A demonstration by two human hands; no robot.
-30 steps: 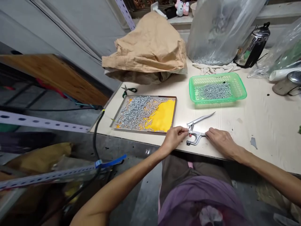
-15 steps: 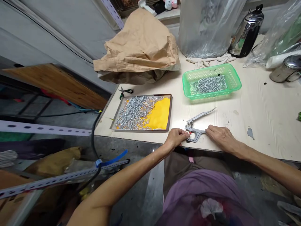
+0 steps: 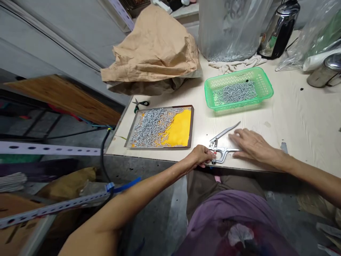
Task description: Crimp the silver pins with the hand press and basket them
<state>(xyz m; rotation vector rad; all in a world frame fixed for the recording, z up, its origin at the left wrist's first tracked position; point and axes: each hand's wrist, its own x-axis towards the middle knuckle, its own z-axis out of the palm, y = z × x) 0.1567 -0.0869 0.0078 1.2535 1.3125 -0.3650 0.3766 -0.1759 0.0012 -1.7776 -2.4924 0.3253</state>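
Note:
A pair of grey metal snap-fastener pliers [image 3: 226, 150] lies near the table's front edge, its upper handle raised and a spring showing by the jaws. At the jaw end my left hand [image 3: 200, 155] is closed in a pinch. A small red piece shows in the jaws by its fingertips; what the fingers hold is too small to make out. My right hand [image 3: 253, 144] is open, fingers apart, around the end of the lower handle without gripping it. To the left, a shallow tray [image 3: 192, 126] with a yellow bottom holds many small metal pins [image 3: 151, 128].
Behind the pliers stands a green plastic basket [image 3: 266, 90] with more metal pins. A crumpled brown paper bag [image 3: 157, 49], scissors [image 3: 140, 104], a large clear plastic bag [image 3: 226, 32], a cloth [image 3: 237, 64], a kettle [image 3: 278, 32] and a metal mug [image 3: 325, 71] are about the table.
My right hand has let go of the lower handle and opened its fingers, rising slightly towards the upper handle. My left hand stays pinched at the jaws. The view has shifted slightly.

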